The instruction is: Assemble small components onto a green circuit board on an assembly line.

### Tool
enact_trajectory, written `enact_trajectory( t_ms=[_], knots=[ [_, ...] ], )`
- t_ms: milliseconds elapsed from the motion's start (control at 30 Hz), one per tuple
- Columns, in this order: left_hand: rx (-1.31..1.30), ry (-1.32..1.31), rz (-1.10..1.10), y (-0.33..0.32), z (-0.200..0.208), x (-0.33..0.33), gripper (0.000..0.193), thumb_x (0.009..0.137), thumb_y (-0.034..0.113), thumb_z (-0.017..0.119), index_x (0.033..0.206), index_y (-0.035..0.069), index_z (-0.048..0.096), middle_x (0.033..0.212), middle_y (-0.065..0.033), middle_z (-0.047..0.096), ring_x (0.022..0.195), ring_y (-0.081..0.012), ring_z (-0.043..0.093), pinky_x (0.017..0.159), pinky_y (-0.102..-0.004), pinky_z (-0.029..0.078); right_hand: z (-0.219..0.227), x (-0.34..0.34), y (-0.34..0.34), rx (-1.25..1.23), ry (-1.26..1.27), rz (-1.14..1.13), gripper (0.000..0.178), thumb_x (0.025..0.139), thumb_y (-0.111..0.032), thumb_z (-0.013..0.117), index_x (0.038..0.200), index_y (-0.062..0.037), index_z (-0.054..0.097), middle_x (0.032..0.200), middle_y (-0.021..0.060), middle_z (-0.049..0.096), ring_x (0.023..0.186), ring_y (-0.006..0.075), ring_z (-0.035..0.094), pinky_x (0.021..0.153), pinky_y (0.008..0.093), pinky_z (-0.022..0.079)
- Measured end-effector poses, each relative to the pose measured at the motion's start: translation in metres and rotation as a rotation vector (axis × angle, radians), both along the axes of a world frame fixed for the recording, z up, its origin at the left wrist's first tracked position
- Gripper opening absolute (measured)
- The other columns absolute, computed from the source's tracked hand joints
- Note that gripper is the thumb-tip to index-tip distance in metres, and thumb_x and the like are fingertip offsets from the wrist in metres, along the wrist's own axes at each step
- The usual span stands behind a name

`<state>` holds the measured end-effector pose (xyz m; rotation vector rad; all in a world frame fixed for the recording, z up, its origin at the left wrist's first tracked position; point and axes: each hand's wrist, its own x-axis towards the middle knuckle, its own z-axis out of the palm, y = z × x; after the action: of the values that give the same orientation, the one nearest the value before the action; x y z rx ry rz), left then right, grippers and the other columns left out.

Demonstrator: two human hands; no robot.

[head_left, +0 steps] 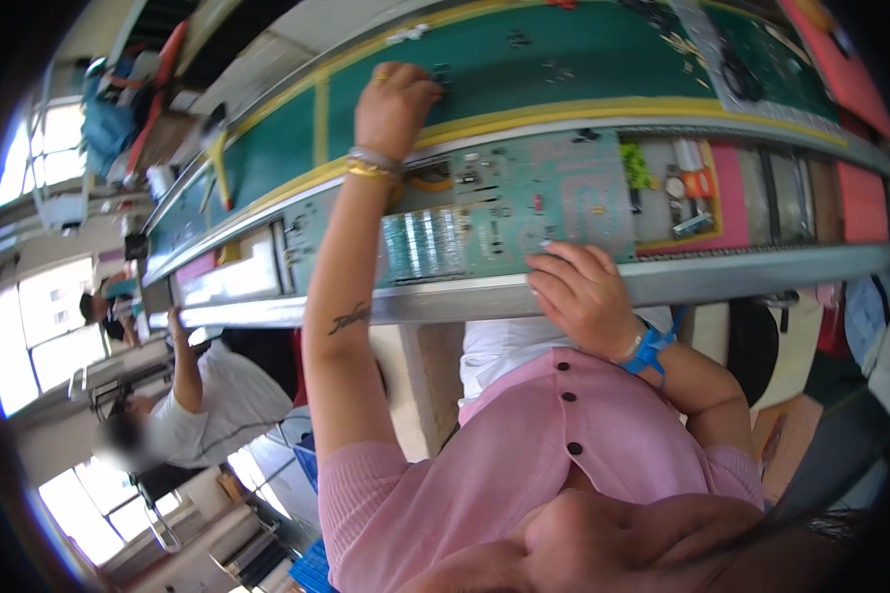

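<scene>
My left hand (396,104), wearing a ring and bracelets, reaches over the rail to the green mat (603,74). Its fingers are curled together beside a few small dark parts (441,75); whatever is between the fingertips is too small to make out. A green circuit board (509,203) with several components on it lies in the metal rail track in front of me. My right hand (588,292), a blue strap (649,351) at its wrist, rests over the board's near edge and the front rail (445,299). Its fingers are a little bent and apart, with nothing visible in them.
Small heaps of parts (559,72) lie on the mat. A yellow-edged tray (707,188) of small items sits right of the board. Silver strips (423,242) lie at its left. Farther left, a person in a white shirt (232,390) has a hand on the rail.
</scene>
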<state>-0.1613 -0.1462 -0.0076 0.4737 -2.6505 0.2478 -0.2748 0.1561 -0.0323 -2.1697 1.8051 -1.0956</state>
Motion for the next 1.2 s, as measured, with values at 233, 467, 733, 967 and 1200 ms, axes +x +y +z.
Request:
enact_trajectory(
  t_ms=[233,467,733,967,1200],
  knots=[
    [0.106,0.127,0.114,0.026,-0.019,-0.011,0.007,0.074,0.014,0.064,0.081,0.012,0.064,0.084,-0.005,0.06,0.086,-0.0255,0.057,0.076,-0.0351,0.049,0.007,-0.002,0.007,-0.012,-0.005,0.017,0.02,0.074,-0.007,0.064,0.093,-0.0086,0.06,0.103,0.0041,0.063,0.103,0.0246,0.055,0.088,0.0408,0.039],
    [0.652,0.366,0.115,0.081,0.011,0.0,0.015,0.075,0.013,0.067,0.088,0.006,0.068,0.078,-0.0074,0.067,0.073,-0.0234,0.063,0.066,-0.0319,0.051,0.022,-0.008,0.005,0.005,-0.061,-0.018,0.02,0.074,-0.004,0.063,0.093,-0.0084,0.06,0.098,0.0048,0.064,0.097,0.0241,0.056,0.087,0.0403,0.039],
    [2.151,0.374,-0.2,0.177,0.002,0.031,0.013,0.078,0.006,0.072,0.089,0.002,0.068,0.079,-0.0035,0.068,0.069,-0.0089,0.062,0.063,-0.0203,0.049,0.041,-0.01,-0.001,-0.194,-0.089,-0.091,0.026,0.075,-0.017,0.071,0.098,-0.0095,0.063,0.088,0.0021,0.057,0.086,0.0246,0.053,0.079,0.0393,0.04],
    [2.541,0.415,-0.078,0.196,-0.002,0.04,0.014,0.078,0.007,0.072,0.091,0.003,0.068,0.082,-0.0032,0.068,0.074,-0.0084,0.062,0.065,-0.0196,0.049,0.037,-0.009,0.004,-0.246,-0.086,-0.015,0.023,0.075,-0.024,0.071,0.094,-0.0123,0.067,0.087,0.0002,0.057,0.084,0.0214,0.052,0.078,0.0387,0.04],
    [2.577,0.397,-0.131,0.2,-0.009,0.045,0.015,0.079,0.008,0.072,0.092,0.005,0.068,0.084,-0.0014,0.068,0.077,-0.0076,0.063,0.068,-0.0189,0.05,0.041,-0.006,0.007,-0.215,-0.107,-0.025,0.024,0.072,-0.023,0.073,0.092,-0.0122,0.067,0.086,-0.0003,0.058,0.082,0.0206,0.053,0.078,0.0382,0.04]
  ],
)
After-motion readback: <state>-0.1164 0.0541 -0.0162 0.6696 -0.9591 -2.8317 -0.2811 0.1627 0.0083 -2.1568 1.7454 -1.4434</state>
